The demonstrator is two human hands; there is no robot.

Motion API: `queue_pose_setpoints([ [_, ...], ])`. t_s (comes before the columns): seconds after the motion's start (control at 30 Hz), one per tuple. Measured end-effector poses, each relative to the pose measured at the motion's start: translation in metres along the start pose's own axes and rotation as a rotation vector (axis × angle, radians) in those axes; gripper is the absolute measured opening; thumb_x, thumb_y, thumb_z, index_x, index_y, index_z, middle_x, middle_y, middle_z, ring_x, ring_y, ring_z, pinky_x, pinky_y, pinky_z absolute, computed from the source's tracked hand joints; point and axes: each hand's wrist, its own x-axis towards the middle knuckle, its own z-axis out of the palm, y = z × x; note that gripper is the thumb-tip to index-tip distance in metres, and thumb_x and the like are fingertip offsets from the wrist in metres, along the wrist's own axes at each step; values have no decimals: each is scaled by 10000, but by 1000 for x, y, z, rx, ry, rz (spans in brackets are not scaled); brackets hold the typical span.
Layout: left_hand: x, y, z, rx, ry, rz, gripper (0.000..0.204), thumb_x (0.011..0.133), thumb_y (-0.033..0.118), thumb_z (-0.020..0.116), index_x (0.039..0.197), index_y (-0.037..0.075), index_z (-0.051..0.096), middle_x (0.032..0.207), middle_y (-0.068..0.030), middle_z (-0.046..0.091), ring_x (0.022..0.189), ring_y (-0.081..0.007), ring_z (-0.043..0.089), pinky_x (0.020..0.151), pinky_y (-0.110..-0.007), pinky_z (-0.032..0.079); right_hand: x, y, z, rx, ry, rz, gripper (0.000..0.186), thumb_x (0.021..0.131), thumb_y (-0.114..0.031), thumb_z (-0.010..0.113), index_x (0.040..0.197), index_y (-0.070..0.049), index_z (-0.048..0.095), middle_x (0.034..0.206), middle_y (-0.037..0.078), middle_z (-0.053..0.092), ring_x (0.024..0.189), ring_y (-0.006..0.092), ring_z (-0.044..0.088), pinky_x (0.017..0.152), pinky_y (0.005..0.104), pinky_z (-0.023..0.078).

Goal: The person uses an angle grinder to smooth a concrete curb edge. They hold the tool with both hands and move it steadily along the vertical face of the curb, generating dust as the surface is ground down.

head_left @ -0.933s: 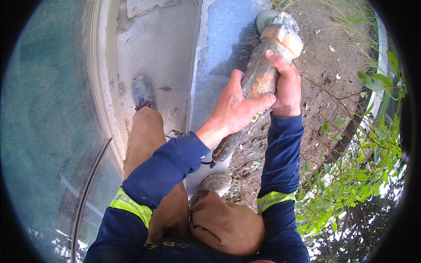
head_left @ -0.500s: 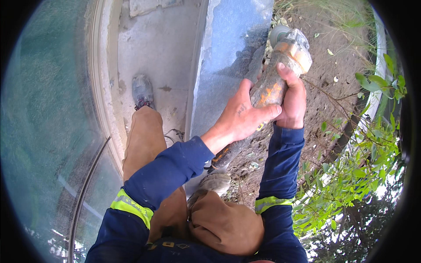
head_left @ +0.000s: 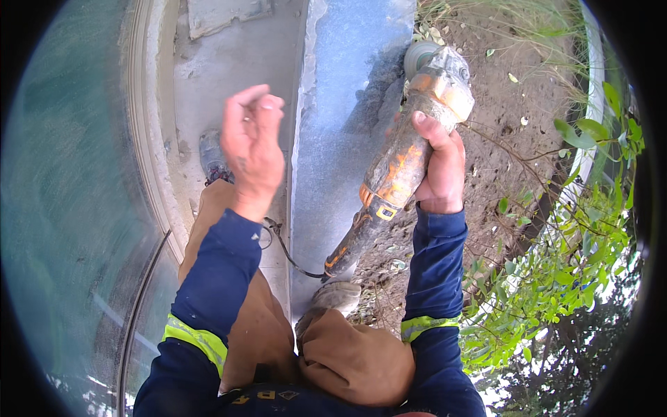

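Observation:
A worn grey and orange angle grinder (head_left: 396,156) slants across the long grey slab's right edge, its disc (head_left: 419,58) at the far end. My right hand (head_left: 442,163) is closed around its body from the right, thumb on top; the other fingers are mostly hidden beneath. My left hand (head_left: 253,149) is raised off the tool, left of the slab, over my left shoe. Its fingers are loosely bent and apart, with nothing visible in them. From the grinder's near end, a black cord (head_left: 295,264) runs left across the slab.
The blue-grey slab (head_left: 333,118) lies between a concrete floor strip (head_left: 208,83) and brown soil (head_left: 514,132). Glass panels (head_left: 76,181) line the left. Leafy branches (head_left: 570,257) reach in on the right. My right shoe (head_left: 337,297) is beside the grinder's near end. A flat piece (head_left: 226,15) lies at the far left.
My left hand has let go of the grinder and moved left across the slab. The grinder, in my right hand, appears slightly farther left in the picture.

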Motion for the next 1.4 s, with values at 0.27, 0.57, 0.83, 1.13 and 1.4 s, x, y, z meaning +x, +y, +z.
queue_pose_setpoints([
  [0.27,26,-44,-20,197,100,-2,198,1045,162,618,1126,-19,613,944,-59,652,842,-117,575,806,-266,480,11,-8,12,-96,21,-1,441,909,-184,683,1271,36,563,1053,164,684,884,280,704,764,429,598],
  [0.57,19,-37,-8,272,-4,-152,325,1007,246,689,1182,-17,611,984,-66,678,871,-120,591,802,-283,489,21,-11,12,-114,25,-37,432,903,-189,692,1250,41,576,1027,161,688,874,278,705,766,430,598],
  [0.83,-11,-48,17,488,-285,-73,700,1010,498,614,1426,-42,450,1290,-255,516,1207,-389,514,1030,-480,429,26,-14,16,-98,21,-56,443,901,-178,697,1260,47,567,1037,170,689,870,288,708,766,439,601],
  [1.13,-15,-53,25,472,-207,-77,657,1008,468,637,1397,-38,479,1268,-246,527,1156,-383,545,1009,-475,448,39,-19,10,-58,41,-35,462,895,-181,700,1268,54,559,1037,171,688,867,285,708,757,440,605],
  [1.4,-14,-52,25,447,-188,-79,623,1004,460,652,1383,-14,512,1240,-217,538,1110,-345,580,964,-448,478,30,-16,7,-53,-40,-6,449,887,-167,698,1260,45,566,1022,151,689,862,273,711,769,424,602],
])
